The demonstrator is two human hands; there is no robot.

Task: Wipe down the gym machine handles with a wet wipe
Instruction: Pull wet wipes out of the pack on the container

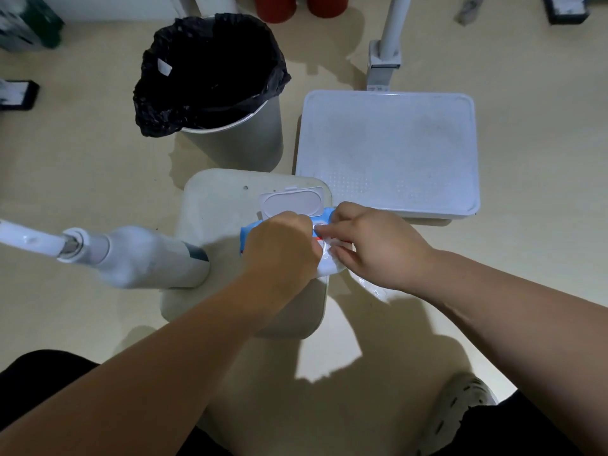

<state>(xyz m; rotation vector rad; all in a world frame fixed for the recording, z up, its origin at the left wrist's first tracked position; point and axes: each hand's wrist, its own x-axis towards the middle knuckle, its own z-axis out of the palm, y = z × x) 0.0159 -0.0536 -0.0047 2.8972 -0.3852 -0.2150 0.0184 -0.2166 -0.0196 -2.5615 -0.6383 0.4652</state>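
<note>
**Step: pulling a wipe from the pack, handles not yet touched**

Wipes pack point(251, 230) lies on a pale seat pad point(214, 205) in front of the person, flip lid point(292, 204) standing open. Left hand point(283, 245) sits on top of the pack, fingers curled over it, holding it down. Right hand point(371, 245) is narrow, fingertips pinched on a bit of white at the opening. I read that as the wet wipe point(330, 248), only just started out. A pale translucent scrap shows under the right wrist; can't tell what it is.

Next move, as I judge it: keep the pack pinned with the left, draw the wipe straight up and clear so only one sheet comes, then carry it left to the handle point(148, 258). That's the grey-white grip on a white bar, just beside the pad. Wrap and rub along its length.

Counts:
- hands: 2
- wipes pack: 1, lid: 1
- wipes in hand: 1, partly hidden
- handles in view: 1
- bin point(237, 149) with black liner: 1, behind the pad
- white platform point(388, 153): 1, right of the bin
- red cylinders point(274, 8) at top edge: 2
</note>
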